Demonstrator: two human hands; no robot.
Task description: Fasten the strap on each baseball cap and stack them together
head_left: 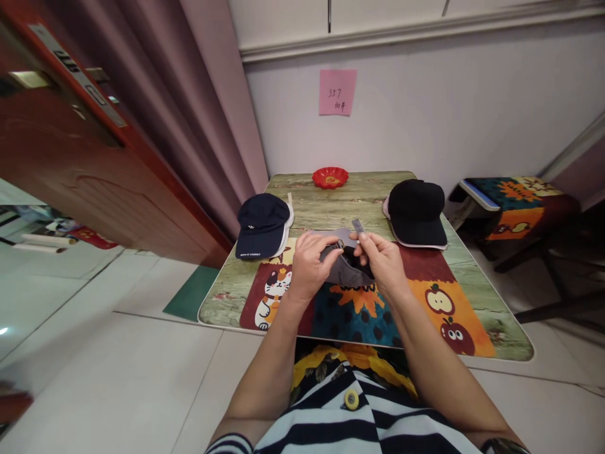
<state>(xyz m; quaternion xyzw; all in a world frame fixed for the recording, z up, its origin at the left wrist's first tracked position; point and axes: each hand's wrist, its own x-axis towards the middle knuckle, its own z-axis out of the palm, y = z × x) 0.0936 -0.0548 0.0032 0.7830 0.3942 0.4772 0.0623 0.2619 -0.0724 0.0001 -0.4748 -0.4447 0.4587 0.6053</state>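
A grey cap (347, 275) is held between my hands over the near middle of the table, its dark inside partly showing. My left hand (311, 260) pinches it by the small metal buckle at the back strap. Between thumb and fingers, my right hand (380, 255) grips the grey strap (358, 226), whose loose end sticks up. Just left of my hands is a stack of caps with a navy cap (263, 221) on top. Over on the right, a black cap (416, 208) tops another stack with a pale brim beneath it.
A patterned mat (363, 315) lies under my hands on the wood-look table (302, 211). At the back edge sits a red scalloped dish (330, 178). A pink note (337, 92) is stuck to the wall. A brown door (118, 164) stands left; a covered stool (515, 195) is right.
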